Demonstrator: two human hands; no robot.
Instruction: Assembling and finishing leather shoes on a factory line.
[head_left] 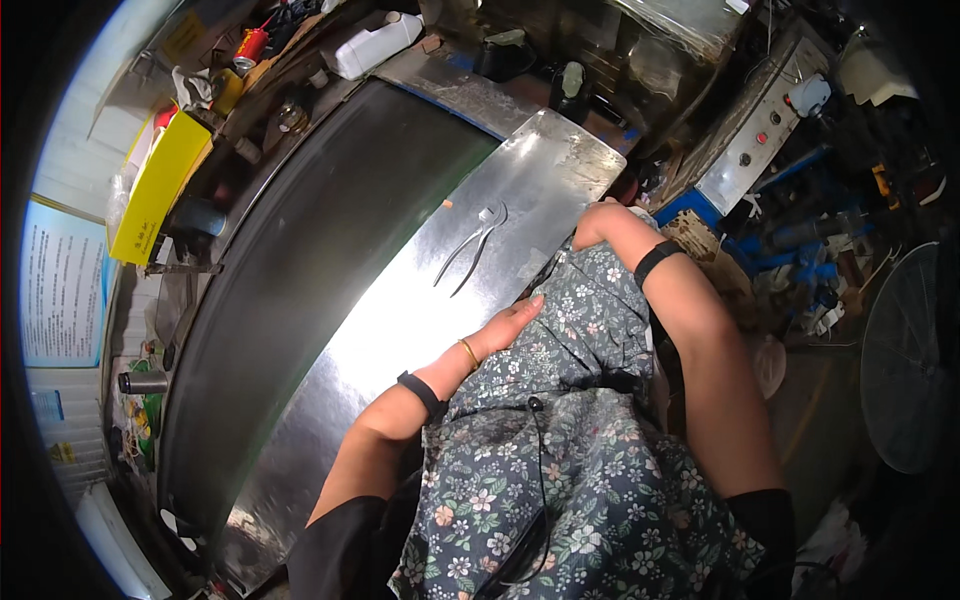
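A pair of pliers (473, 247) lies on the shiny metal ledge (375, 320), its jaws toward the far end and its handles parted. No hand touches it. My left hand (510, 326) rests at the near edge of the ledge against my flowered apron (590, 310), fingers stretched out and nothing seen in them. A yellow bangle and a dark band circle that wrist and forearm. Farther to the right, my right hand (603, 222) is bent down beside the apron near the ledge's corner. Its fingers are mostly hidden, so whether they hold anything cannot be seen.
A wide dark belt (330, 210) runs along the ledge's far side. Beyond it are a yellow box (160, 190), a red can (250, 48) and a white jug (375, 45). A control panel with buttons (760, 140) and a round fan guard (900, 360) stand at right.
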